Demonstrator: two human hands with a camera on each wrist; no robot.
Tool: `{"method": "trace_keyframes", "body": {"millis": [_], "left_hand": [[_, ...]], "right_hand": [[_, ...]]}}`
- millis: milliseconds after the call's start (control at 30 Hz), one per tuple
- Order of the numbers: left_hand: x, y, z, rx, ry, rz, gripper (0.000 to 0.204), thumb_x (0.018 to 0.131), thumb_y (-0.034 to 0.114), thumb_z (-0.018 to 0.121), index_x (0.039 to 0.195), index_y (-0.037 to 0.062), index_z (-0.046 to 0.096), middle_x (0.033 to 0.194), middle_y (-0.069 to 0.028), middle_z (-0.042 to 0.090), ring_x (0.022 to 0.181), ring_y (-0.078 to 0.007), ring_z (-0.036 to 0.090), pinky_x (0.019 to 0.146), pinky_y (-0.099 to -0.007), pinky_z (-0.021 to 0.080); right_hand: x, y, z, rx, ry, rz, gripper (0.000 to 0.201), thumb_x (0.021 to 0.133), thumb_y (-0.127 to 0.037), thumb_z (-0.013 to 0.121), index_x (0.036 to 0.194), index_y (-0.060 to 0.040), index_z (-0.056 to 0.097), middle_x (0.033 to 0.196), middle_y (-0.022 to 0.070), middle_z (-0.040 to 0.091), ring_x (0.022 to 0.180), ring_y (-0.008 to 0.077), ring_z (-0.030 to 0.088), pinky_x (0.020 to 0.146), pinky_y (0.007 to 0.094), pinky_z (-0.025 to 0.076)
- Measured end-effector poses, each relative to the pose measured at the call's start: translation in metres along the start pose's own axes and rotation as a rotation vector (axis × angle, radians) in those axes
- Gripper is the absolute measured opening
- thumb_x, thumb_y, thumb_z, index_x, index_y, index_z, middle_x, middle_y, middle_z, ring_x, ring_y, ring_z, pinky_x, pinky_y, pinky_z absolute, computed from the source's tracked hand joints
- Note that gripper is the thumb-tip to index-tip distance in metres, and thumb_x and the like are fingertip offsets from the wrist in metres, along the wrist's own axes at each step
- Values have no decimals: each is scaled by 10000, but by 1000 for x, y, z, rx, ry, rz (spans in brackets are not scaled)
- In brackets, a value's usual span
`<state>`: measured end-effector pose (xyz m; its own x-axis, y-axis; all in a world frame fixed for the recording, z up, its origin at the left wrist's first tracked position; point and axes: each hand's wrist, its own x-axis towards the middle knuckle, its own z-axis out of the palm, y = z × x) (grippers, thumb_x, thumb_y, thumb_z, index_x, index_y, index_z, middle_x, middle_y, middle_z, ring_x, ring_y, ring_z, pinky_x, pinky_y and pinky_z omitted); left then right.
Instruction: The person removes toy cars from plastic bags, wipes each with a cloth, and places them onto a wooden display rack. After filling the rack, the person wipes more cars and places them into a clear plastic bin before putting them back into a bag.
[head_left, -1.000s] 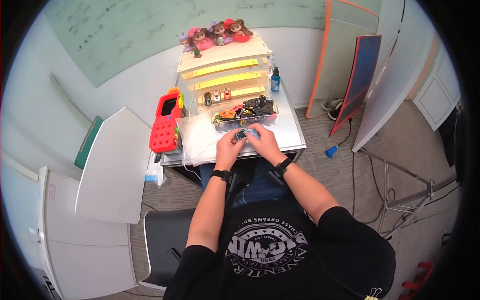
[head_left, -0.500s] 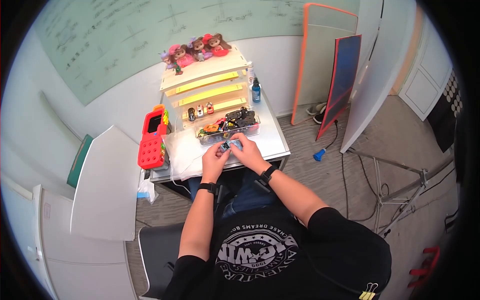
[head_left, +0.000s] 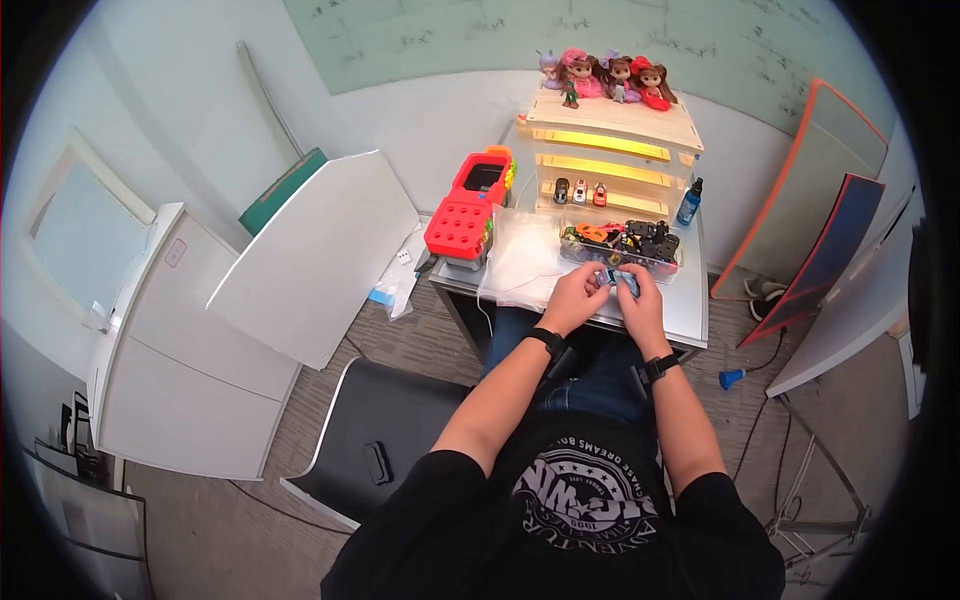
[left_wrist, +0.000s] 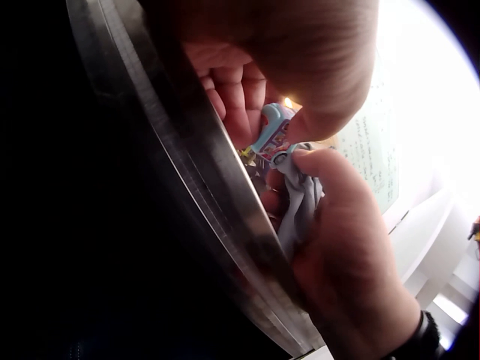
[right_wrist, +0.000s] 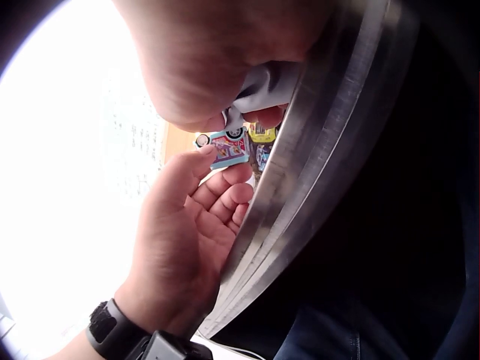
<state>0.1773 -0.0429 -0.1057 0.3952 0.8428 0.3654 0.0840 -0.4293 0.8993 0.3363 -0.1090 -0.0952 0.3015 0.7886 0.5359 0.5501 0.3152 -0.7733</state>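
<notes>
In the head view my left hand (head_left: 577, 300) and right hand (head_left: 642, 306) meet at the table's front edge. A small light-blue toy car (right_wrist: 228, 150) with wheels and colourful pictures on its side is pinched between my left thumb and fingers. My right hand grips a crumpled grey cloth (left_wrist: 301, 201), its thumb pressing the cloth against the car's wheel end. Beyond the hands stands a clear bin (head_left: 668, 272) heaped with toy vehicles and dark parts.
A wooden rack (head_left: 615, 118) carries several dolls (head_left: 583, 75) on top and three small cars (head_left: 580, 191) on a lower shelf. To its left are a red toy case (head_left: 458, 232) and a clear plastic bag (head_left: 525, 255). A blue bottle (head_left: 690, 203) stands at right.
The head view has swung left, so table and hands appear farther right. Both hands stay together at the table's front edge, holding the car and cloth.
</notes>
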Motion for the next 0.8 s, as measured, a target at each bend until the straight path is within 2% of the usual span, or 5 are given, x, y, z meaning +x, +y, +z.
{"method": "trace_keyframes", "body": {"millis": [167, 300, 533, 600, 800], "left_hand": [[0, 1, 0, -18, 3, -38, 376, 879, 128, 756, 1228, 16, 669, 840, -109, 700, 714, -171, 702, 686, -306, 563], [2, -4, 1, 45, -42, 46, 439, 859, 119, 731, 1277, 5, 660, 893, -123, 710, 740, -157, 691, 706, -306, 567], [2, 0, -3, 55, -73, 83, 451, 851, 136, 728, 1283, 18, 674, 877, -106, 693, 716, -157, 670, 688, -292, 550], [2, -3, -2, 18, -65, 33, 438, 860, 145, 751, 1265, -3, 671, 856, -95, 685, 700, -146, 655, 677, -289, 542], [3, -2, -3, -59, 25, -58, 393, 909, 174, 790, 1225, -23, 664, 804, -55, 668, 695, -108, 621, 666, -280, 527]], "right_hand": [[-2, 0, -3, 77, -93, 50, 229, 963, -126, 689, 1166, -22, 675, 1045, 120, 725, 964, 222, 689, 871, 330, 532], [-1, 1, -4, 145, -135, 81, 208, 980, -132, 694, 1154, -22, 676, 1027, 86, 723, 948, 156, 659, 863, 303, 523], [-1, -4, -3, 125, -141, 52, 208, 986, -145, 687, 1156, -25, 671, 1005, 75, 718, 936, 148, 642, 857, 302, 521], [-2, -6, -3, 114, -116, 122, 210, 988, -148, 686, 1159, -27, 669, 991, 69, 710, 924, 141, 630, 847, 299, 517], [0, -1, -1, 82, -65, 122, 214, 980, -156, 696, 1154, -34, 672, 951, 61, 698, 881, 126, 617, 808, 295, 517]]}}
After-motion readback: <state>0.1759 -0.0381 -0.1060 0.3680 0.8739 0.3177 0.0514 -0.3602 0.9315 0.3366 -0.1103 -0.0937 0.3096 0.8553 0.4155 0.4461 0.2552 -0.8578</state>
